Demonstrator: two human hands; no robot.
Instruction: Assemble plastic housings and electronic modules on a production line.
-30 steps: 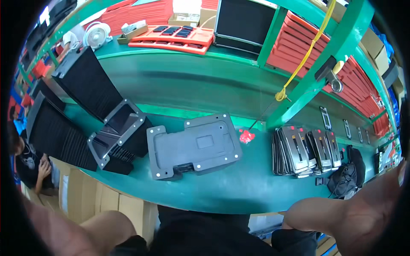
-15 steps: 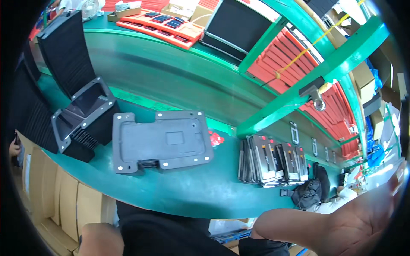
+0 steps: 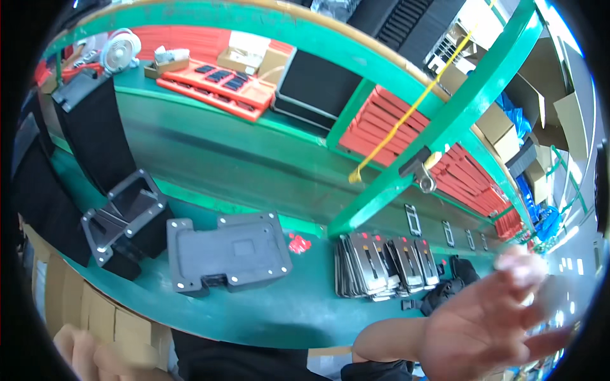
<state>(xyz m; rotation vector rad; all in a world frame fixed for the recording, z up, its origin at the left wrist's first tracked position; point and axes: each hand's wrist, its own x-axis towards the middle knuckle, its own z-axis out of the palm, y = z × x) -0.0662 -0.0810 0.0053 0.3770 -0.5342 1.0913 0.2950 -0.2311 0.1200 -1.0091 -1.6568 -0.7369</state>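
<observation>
right hand (image 3: 486, 314) lower right, open | left hand (image 3: 105, 359) lower left, blurred, can't tell grip | grey block (image 3: 213, 254) flat on tabletop (image 3: 305, 317), likely for stability

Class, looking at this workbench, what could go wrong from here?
1. The right hand, fingers spread, appears close to the black bag and the upright stacked panels; a careless sweep might tip some panels.
2. The left hand is blurred in front of the cardboard boxes; it could bump them, though depth is hard to judge.
3. The tall black stack might topple if knocked.
</observation>
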